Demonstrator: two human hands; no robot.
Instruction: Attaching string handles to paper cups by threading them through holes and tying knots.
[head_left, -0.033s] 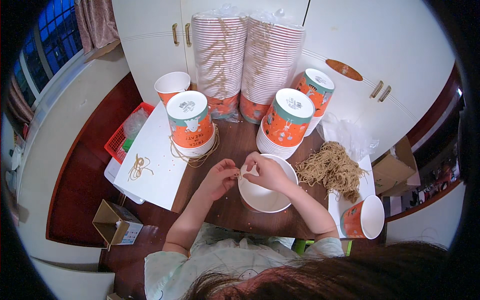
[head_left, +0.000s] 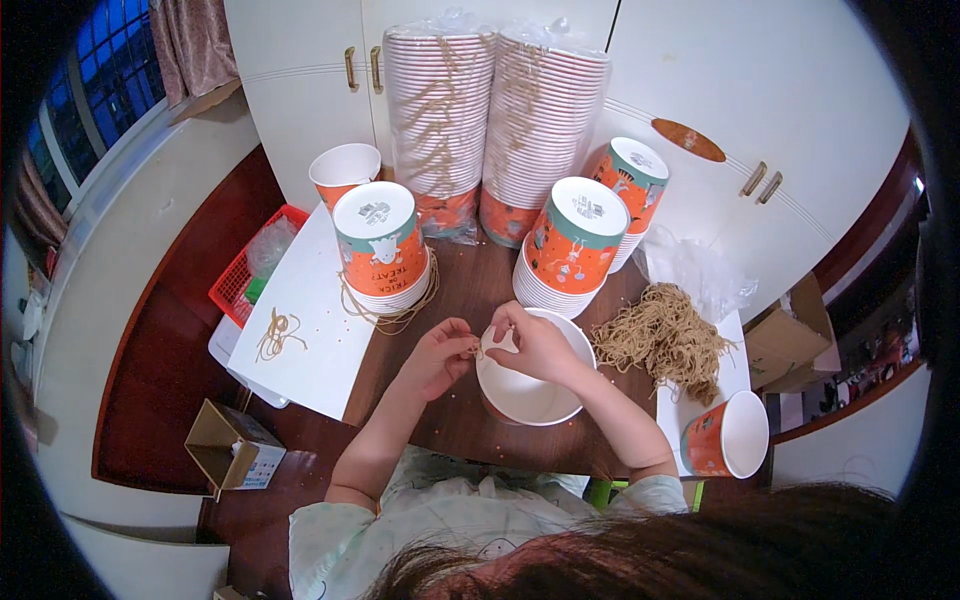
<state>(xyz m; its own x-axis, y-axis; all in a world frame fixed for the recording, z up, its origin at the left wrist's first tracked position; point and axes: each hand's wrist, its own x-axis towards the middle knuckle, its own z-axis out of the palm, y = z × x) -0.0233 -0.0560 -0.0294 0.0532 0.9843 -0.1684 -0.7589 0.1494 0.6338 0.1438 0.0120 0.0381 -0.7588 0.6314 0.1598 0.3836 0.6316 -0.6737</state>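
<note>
A white-lined paper bucket (head_left: 535, 400) stands mouth up at the near middle of the brown tabletop. My left hand (head_left: 440, 358) is at its left rim, thumb and fingertips pinched on a short bit of tan cord (head_left: 479, 350). Over the mouth reaches my right hand (head_left: 535, 348), its fingers bent at the left part of the rim and the thumb dipping inside. What those right fingertips grip is too small to make out. To the right of the bucket lies a tangled heap of tan cords (head_left: 665, 340).
Upside-down orange bucket stacks (head_left: 380, 245) (head_left: 575, 245) (head_left: 635, 175) stand beyond; cords loop around the left one. Tall bagged stacks (head_left: 440, 120) (head_left: 545, 120) rise behind. Single buckets stand back left (head_left: 345, 165) and lie right (head_left: 705, 445). Loose cord (head_left: 280, 335) lies left, near a red basket (head_left: 235, 285).
</note>
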